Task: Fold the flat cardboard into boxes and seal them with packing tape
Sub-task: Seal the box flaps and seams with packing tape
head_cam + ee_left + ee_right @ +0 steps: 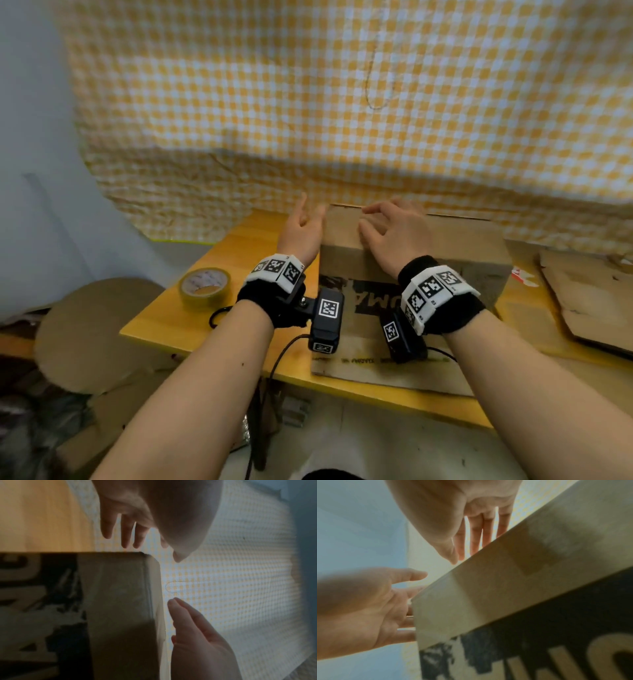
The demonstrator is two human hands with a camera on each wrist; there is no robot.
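Note:
A brown cardboard box (445, 250) with black print on its near side stands on the yellow wooden table (239, 246). My left hand (303, 229) is held upright beside the box's left end, fingers straight, palm toward the box; in the left wrist view the left hand (130, 520) shows a small gap to the box (116, 601). My right hand (394, 233) lies over the box's top near its left corner, fingers spread and holding nothing. The right wrist view shows the right hand (479, 527) reaching past the box (505, 581) top edge. A roll of packing tape (204, 287) lies flat on the table, left of my left wrist.
Flat cardboard sheets (589, 298) lie on the table at the right. A round cardboard piece (92, 329) sits below the table's left edge. A yellow checked cloth (342, 120) hangs close behind the box. Cables run off the table's front edge.

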